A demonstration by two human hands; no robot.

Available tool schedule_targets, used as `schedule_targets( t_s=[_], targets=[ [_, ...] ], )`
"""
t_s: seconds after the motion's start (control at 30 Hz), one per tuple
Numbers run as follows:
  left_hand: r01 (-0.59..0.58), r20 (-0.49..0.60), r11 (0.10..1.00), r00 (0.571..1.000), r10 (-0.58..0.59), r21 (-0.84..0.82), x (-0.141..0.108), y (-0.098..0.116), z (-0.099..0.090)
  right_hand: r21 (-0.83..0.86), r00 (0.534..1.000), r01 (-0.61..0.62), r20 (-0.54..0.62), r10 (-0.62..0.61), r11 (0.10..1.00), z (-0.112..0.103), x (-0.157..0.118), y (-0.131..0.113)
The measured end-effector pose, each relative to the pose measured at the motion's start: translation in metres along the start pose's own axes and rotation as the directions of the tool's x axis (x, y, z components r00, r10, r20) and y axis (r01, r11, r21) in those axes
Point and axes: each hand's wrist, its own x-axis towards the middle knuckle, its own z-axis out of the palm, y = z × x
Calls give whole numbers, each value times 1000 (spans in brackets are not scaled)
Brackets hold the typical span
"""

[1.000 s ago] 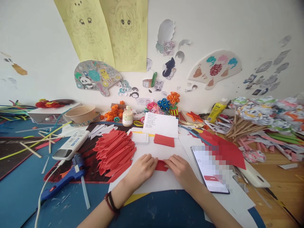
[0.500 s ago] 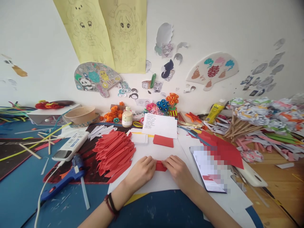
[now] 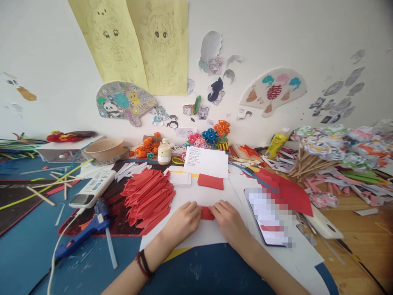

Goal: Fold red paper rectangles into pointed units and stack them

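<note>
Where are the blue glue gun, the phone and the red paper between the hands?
Blue glue gun point(image 3: 80, 238): head view, on its handle.
Phone point(image 3: 257, 208): head view, on its screen.
Red paper point(image 3: 208, 214): head view, on its middle.

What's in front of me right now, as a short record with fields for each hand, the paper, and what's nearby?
left hand: on the left end of the small red paper; hand at
right hand: on its right end
under the paper: white sheets
beyond it: flat red rectangle, handwritten note
left side: folded red pieces, blue glue gun
right side: phone, red sheet
</note>
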Motion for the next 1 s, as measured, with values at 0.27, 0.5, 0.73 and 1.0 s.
schedule_targets(
  t_s=[0.27, 0.5, 0.73, 1.0],
  targets=[
    [132, 132, 986, 984, -118, -100, 2, -4, -14, 18, 1000, 23, -20, -22, 1000, -4, -7, 1],
    [228, 234, 957, 955, -183, -181, 5, -4, -18, 12, 996, 36, 78, -37, 999, -8, -7, 0],
    [282, 242, 929, 944, -225, -238, -2, -7, -19, 7, 998, -56, -24, 57, 998, -3, -11, -10],
    [492, 259, 741, 870, -419, -457, 6, -17, -7, 144, 986, -160, -25, 165, 977, -5, -10, -9]
  ],
)
